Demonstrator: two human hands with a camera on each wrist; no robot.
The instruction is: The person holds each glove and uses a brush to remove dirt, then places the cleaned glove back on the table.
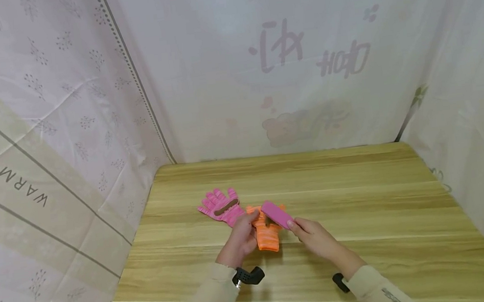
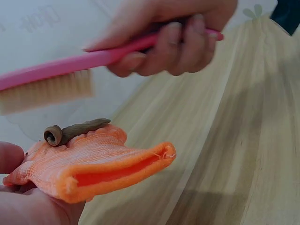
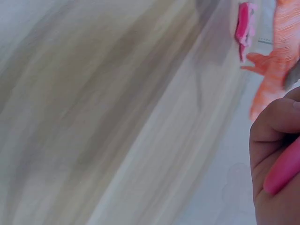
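Observation:
My left hand (image 1: 243,233) holds an orange knitted glove (image 1: 269,239), with the thumb at its side and the palm underneath. The glove's open cuff (image 2: 117,176) faces the left wrist camera. Across the glove lies a brown strip (image 2: 84,130) with one end curled up. My right hand (image 1: 315,236) grips the handle of a pink brush (image 1: 277,214). In the left wrist view the pale bristles (image 2: 51,89) point down, a gap above the brown strip. The right wrist view catches only part of the brush handle (image 3: 283,171).
A pink knitted glove (image 1: 219,206) lies on the wooden table (image 1: 337,175), just left of the left hand, with a brown strip (image 1: 227,207) across it. Printed cloth (image 1: 216,75) hangs behind the table and along both sides.

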